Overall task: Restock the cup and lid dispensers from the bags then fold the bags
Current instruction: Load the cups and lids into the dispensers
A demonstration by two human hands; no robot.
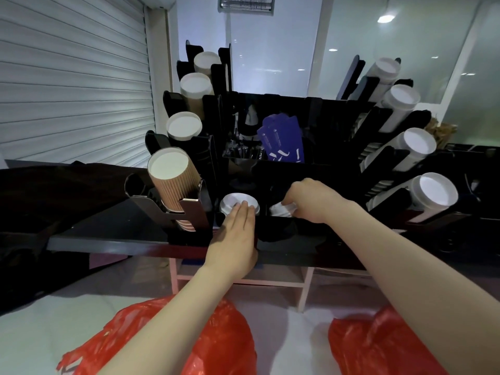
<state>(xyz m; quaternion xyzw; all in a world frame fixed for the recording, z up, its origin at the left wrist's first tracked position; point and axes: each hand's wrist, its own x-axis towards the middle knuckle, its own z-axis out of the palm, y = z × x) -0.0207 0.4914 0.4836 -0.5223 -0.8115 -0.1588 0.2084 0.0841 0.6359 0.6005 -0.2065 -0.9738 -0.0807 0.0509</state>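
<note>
A black dispenser rack (284, 169) stands on a dark counter, with cup stacks slanting out on both sides. In its low front slots sit white lids. My left hand (235, 239) lies flat with straight fingers, fingertips pressing on a stack of white lids (235, 200) in the left slot. My right hand (311, 201) curls its fingers round another stack of white lids (281, 209) in the slot beside it. Two red plastic bags lie below, one under my left forearm (221, 342), one under my right forearm (378, 345).
A ribbed brown cup stack (173, 180) juts out at the near left, white cup stacks (430, 194) at the right. Blue sleeves (281, 142) and dark stirrers fill the middle bins. A roller shutter (67, 77) closes the left side. The counter edge (108, 243) runs across below the rack.
</note>
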